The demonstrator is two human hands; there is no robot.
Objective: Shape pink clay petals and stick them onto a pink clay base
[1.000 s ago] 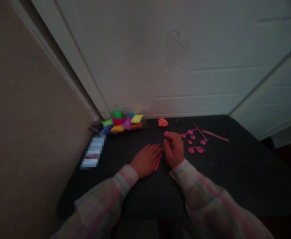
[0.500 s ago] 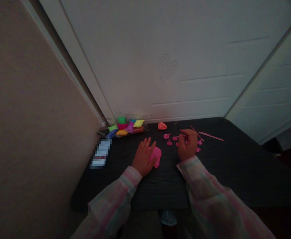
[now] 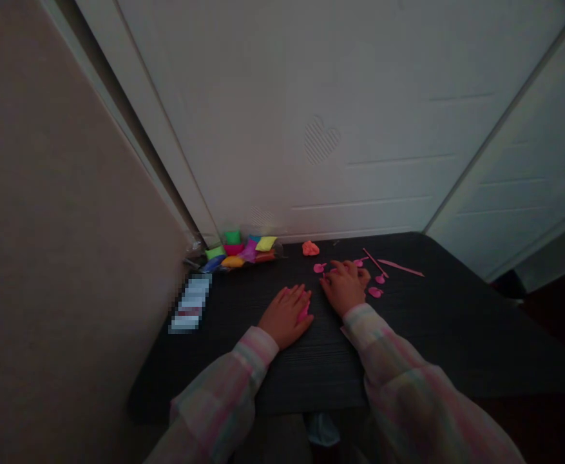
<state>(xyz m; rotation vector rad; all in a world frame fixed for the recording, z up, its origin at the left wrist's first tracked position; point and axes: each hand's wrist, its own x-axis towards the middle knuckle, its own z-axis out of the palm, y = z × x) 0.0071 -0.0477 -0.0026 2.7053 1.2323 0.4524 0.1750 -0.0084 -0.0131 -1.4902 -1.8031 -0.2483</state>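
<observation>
Flat pink clay blob (image 3: 305, 312) under left hand (image 3: 287, 317)

The left hand lies open on the blob; pink peeks out toward the right hand (image 3: 346, 287). That hand bends over small round pink clay bits (image 3: 375, 292); I cannot tell if it grips any

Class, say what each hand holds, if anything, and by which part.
The left hand lies flat over pink clay, gripping no part; whether the right hand holds anything cannot be told.
</observation>
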